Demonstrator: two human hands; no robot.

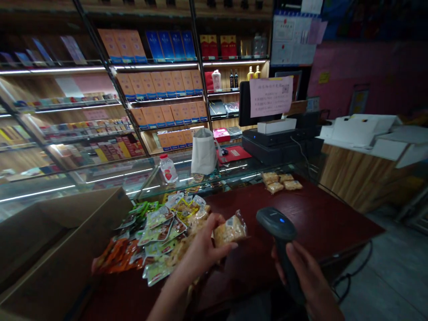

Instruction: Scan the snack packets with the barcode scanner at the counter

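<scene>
My left hand (203,249) is closed on a small clear packet of pale snack (230,230), held just above the dark red table (321,223). My right hand (306,272) grips the handle of a black barcode scanner (277,225), its head with a blue light close to the right of the packet. A heap of small snack packets (157,232), green, orange and clear, lies on the table left of my left hand. Several more pale packets (281,182) lie further back on the table.
A cardboard box (56,249) stands at the left. On the glass counter (143,176) behind are a small bottle (168,169), a white bag (203,152) and a till with monitor (270,133). Shelves of boxes line the back wall. A cable (354,267) hangs at the table's right.
</scene>
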